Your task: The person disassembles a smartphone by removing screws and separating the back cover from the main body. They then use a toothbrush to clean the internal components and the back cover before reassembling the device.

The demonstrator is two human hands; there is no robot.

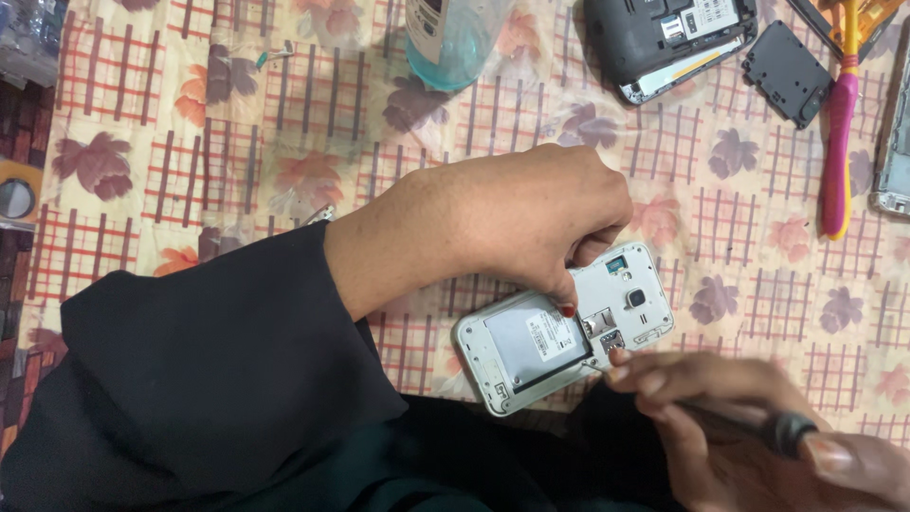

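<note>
left hand: reaches in from the left in a black sleeve, fingers curled down, one fingertip with a red nail pressing on the phone just beside the battery bay; steadies it, not wrapped round it
right hand: low right, blurred, fingers closed round a tool with a dark handle; tip end points left toward the phone's near edge, just beside the card slots; exact contact cannot be told
phone: white, back cover off, lying face down on the cloth, tilted, camera end up-right; near the bottom middle of view, between the two hands
battery bay: grey plate with a label fills most of the open back
cloth: cream table cover with red grid and flower print, under everything
bottle: clear with blue liquid, top middle, well apart from the phone
second phone: dark, opened, top right, lying on the cloth
black cover: small dark plate just right of the second phone
brush: pink and yellow handle, upright along the right side, near the black cover
third device: silver-edged, cut by the right edge, kind cannot be told
</note>
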